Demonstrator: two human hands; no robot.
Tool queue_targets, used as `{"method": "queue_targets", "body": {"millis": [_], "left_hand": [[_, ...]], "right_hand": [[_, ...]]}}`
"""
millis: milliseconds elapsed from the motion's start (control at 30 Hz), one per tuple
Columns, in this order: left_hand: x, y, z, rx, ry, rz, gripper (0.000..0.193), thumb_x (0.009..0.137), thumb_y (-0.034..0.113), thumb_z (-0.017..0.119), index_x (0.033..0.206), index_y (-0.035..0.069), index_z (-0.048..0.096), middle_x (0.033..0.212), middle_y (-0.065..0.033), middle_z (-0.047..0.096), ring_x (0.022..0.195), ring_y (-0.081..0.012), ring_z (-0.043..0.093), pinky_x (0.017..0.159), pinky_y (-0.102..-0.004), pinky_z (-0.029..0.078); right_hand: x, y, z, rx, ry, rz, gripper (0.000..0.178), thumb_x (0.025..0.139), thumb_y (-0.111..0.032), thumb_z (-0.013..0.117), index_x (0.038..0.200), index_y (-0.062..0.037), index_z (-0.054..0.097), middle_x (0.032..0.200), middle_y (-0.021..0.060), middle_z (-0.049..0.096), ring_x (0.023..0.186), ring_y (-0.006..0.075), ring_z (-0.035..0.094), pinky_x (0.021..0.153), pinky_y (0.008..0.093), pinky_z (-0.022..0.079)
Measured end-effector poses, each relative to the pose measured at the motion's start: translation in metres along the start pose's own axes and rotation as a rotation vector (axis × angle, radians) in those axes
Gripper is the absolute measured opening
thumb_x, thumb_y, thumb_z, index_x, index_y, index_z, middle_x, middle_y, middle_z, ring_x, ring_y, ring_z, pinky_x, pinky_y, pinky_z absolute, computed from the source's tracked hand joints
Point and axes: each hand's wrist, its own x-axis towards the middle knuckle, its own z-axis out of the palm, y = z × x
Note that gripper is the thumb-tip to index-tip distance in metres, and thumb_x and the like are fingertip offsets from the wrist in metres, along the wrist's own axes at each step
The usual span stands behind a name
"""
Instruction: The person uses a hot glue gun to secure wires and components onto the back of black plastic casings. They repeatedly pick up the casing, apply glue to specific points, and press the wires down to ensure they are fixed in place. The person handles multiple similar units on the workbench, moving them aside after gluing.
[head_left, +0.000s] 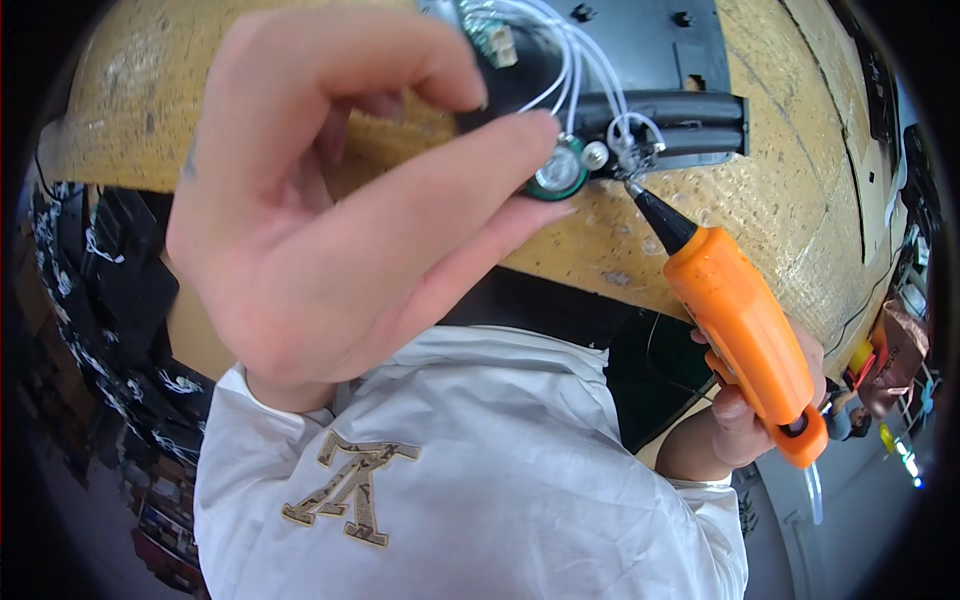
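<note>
Big picture first: a particle-board workbench (780,190) with a black panel (640,40) lying at its far side. The left hand (330,220) is raised close to the camera, thumb and fingers pinched narrow on a small round green-rimmed part (558,172) trailing thin white wires (585,70) up to a tiny connector board (495,42). The right hand (745,410) is wrapped around an orange glue gun (745,330) with a black nozzle (660,218). The gun's long axis runs from lower right up to upper left, tip pointing at the wire joint just right of the round part, near touching it — can't tell if it actually does. Left fingers sit right beside the tip, so not much room there — open bench is off to the right
</note>
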Motion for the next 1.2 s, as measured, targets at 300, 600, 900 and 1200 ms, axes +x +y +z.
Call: {"method": "queue_targets", "body": {"millis": [300, 600, 900, 1200], "left_hand": [[-0.011, 0.005, 0.013, -0.035, 0.103, -0.044, 0.042, 0.050, 0.003, 0.085, 0.090, -0.003, 0.070, 0.096, -0.0118, 0.052, 0.073, -0.0145, 0.052, 0.057, -0.0211, 0.042], [-0.012, 0.007, 0.015, -0.038, 0.126, -0.039, 0.042, 0.051, 0.003, 0.085, 0.090, -0.002, 0.070, 0.095, -0.0113, 0.053, 0.073, -0.0142, 0.052, 0.057, -0.0211, 0.042], [-0.010, 0.006, 0.012, -0.032, 0.103, -0.035, 0.042, 0.051, 0.003, 0.085, 0.089, -0.002, 0.071, 0.095, -0.0108, 0.053, 0.073, -0.0139, 0.052, 0.057, -0.0210, 0.041], [-0.009, 0.006, 0.011, -0.024, 0.091, -0.046, 0.041, 0.051, 0.003, 0.085, 0.089, -0.002, 0.071, 0.095, -0.0103, 0.053, 0.072, -0.0136, 0.051, 0.058, -0.0210, 0.041]], "right_hand": [[0.001, -0.004, 0.011, -0.346, -0.108, -0.369, 0.050, 0.063, -0.032, 0.083, 0.088, 0.0061, 0.063, 0.078, 0.0161, 0.066, 0.074, 0.0328, 0.067, 0.068, 0.0394, 0.055], [-0.011, -0.009, 0.023, -0.466, 0.039, -0.358, 0.040, 0.067, -0.034, 0.080, 0.080, 0.0009, 0.065, 0.075, 0.0110, 0.066, 0.071, 0.0293, 0.066, 0.067, 0.0355, 0.054], [-0.010, -0.006, 0.024, -0.418, 0.051, -0.308, 0.041, 0.067, -0.036, 0.079, 0.082, 0.0001, 0.067, 0.077, 0.0090, 0.067, 0.072, 0.0284, 0.065, 0.067, 0.0338, 0.053], [-0.009, -0.006, 0.024, -0.398, 0.038, -0.291, 0.028, 0.067, -0.023, 0.078, 0.079, -0.0009, 0.066, 0.075, 0.0083, 0.066, 0.070, 0.0269, 0.065, 0.065, 0.0320, 0.052]]}}
